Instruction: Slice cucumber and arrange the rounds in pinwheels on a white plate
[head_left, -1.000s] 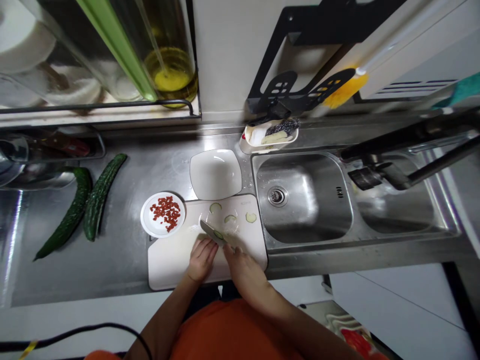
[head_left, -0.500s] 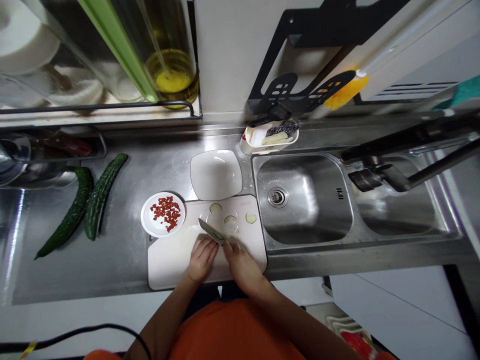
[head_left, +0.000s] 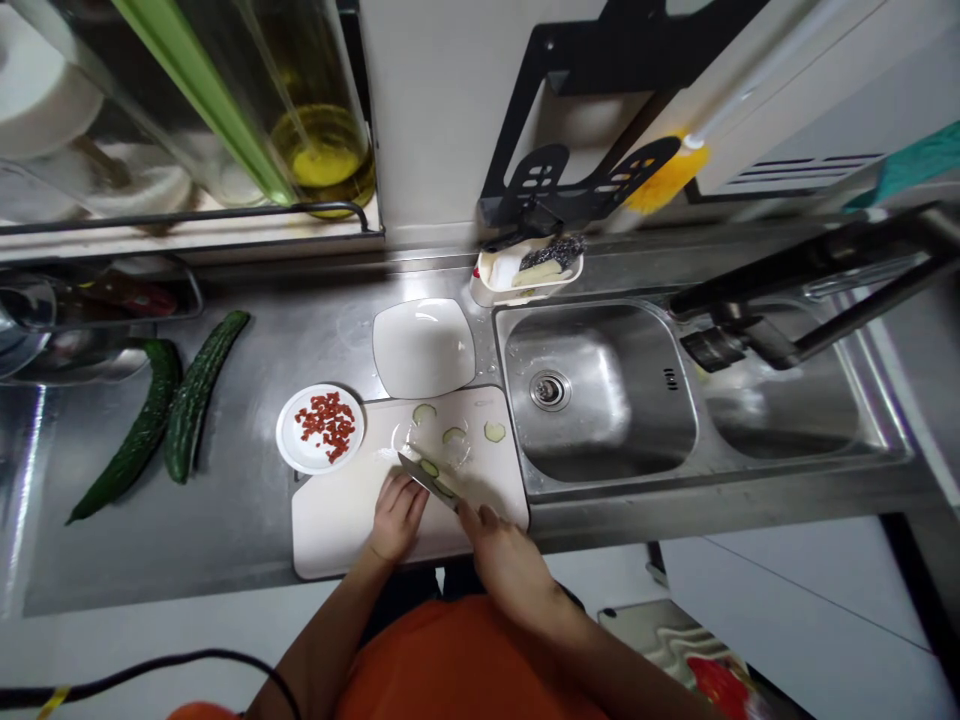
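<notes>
My right hand is wrapped around the handle of a kitchen knife, whose blade slants up and left over the white cutting board. My left hand is closed, fingertips bent down beside the blade; whatever lies under them is hidden. Two thin green-rimmed slices, one a cucumber slice, sit against the blade's far side. Farther up the board lie another cucumber slice, a middle slice and a right-hand slice.
A white plate of chopped red bits overlaps the board's left corner. Behind the board is a square white plate. Two whole cucumbers lie at left. The steel sink adjoins on the right, with a black faucet above.
The knife and my right hand have moved slightly right and toward me, and the blade stands a little apart from my left fingers. Slices beside the blade show more clearly. The view has shifted slightly.
</notes>
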